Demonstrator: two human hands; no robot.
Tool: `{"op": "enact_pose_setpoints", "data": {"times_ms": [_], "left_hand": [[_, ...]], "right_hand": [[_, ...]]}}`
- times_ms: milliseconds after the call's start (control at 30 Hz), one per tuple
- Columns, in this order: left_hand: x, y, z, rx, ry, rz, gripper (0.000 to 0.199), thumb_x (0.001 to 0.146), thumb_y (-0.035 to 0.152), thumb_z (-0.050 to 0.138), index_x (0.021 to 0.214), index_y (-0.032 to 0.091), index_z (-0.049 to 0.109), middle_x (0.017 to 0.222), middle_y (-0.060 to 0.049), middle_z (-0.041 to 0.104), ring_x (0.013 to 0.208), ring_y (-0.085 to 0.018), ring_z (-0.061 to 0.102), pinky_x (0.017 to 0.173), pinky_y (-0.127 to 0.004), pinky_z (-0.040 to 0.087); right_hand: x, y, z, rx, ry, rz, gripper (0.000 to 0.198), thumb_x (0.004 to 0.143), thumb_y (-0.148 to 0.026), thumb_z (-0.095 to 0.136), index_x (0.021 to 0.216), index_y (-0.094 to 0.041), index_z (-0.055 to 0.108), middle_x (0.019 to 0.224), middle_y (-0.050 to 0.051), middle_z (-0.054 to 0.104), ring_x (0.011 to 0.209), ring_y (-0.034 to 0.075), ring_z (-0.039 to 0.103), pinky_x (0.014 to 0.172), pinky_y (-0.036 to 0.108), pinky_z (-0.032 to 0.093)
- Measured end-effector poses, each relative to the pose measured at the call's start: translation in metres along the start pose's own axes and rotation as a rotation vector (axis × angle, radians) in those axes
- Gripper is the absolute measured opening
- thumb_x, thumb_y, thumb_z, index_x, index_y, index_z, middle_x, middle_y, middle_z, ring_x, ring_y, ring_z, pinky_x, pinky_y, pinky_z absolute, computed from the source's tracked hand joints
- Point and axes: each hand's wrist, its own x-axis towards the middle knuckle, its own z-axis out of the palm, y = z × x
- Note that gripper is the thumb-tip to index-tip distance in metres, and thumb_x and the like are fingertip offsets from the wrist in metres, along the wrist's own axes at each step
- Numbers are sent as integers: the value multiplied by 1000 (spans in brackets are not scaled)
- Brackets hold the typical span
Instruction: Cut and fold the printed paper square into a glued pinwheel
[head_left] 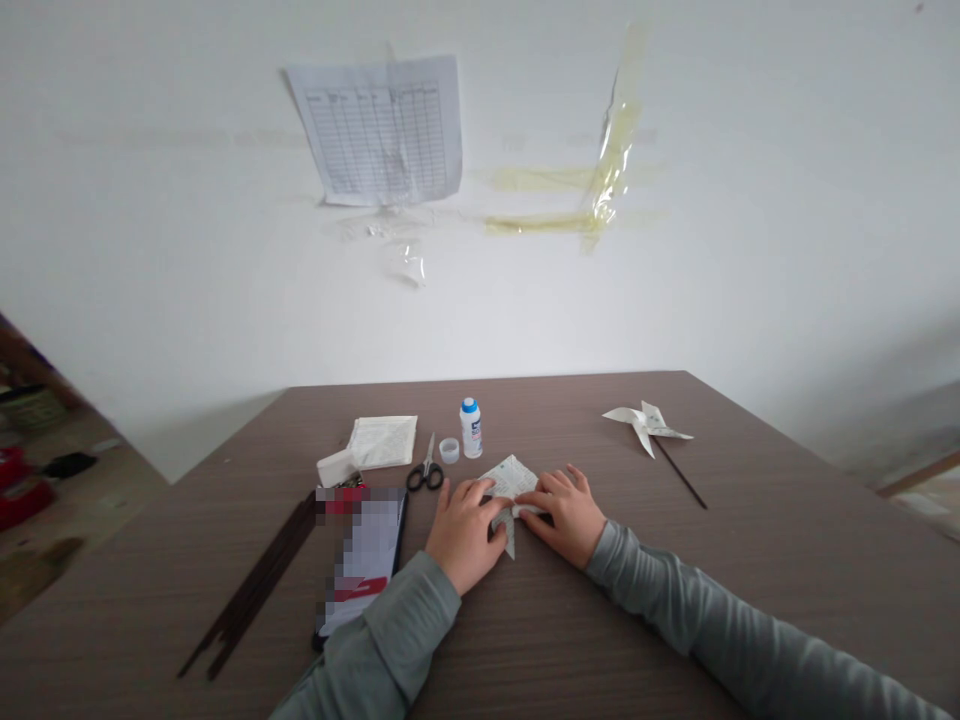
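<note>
A printed sheet of paper (pixel 513 472), cut and partly folded into points like a pinwheel, lies on the table under both hands. My left hand (pixel 466 535) presses its left side, thumb and forefinger closed at the centre. From the other side, my right hand (pixel 566 518) pinches a folded flap near the middle, its outer fingers raised. The fingers partly hide the centre of the paper. Just beyond stand a white glue bottle with a blue cap (pixel 471 430) and a small clear cup (pixel 449 450). Black-handled scissors (pixel 425 474) lie left of the cup.
A finished paper pinwheel on a dark stick (pixel 646 428) lies at the right. To the left are a stack of paper squares (pixel 384 441), a small white box (pixel 337 468), several dark sticks (pixel 262 585) and a phone (pixel 367 555), partly blurred. The wall (pixel 510 320) rises behind the table.
</note>
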Motion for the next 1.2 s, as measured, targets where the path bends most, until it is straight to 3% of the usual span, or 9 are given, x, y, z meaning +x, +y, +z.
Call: {"op": "enact_pose_setpoints", "data": {"times_ms": [267,567,867,1200], "left_hand": [[1,-2,1,25,-16,6,48,112,17,80,153,35,98,186,-13,81,178,-46,67,159,-88,35],[1,-3,3,-54,-4,-6,40,111,17,87,147,32,97,178,-16,85,176,-45,71,160,-85,36],[1,-1,2,-39,-16,-6,47,114,16,83,157,32,91,175,-14,87,173,-43,73,161,-82,35],[2,-5,4,-9,-44,17,42,116,23,83,156,32,94,182,-16,83,178,-47,69,159,-90,34]], "right_hand": [[0,1,3,-23,5,-14,21,116,-41,89,129,-45,105,114,8,92,121,41,89,138,76,60],[1,9,1,69,-21,36,35,126,-43,71,127,-51,105,109,8,94,117,39,91,146,77,55],[-1,5,1,40,-9,13,29,122,-37,80,130,-47,106,112,9,94,118,40,91,142,82,57],[1,9,7,-11,5,-5,27,123,-43,79,126,-50,105,113,10,94,120,41,91,139,76,64]]}}
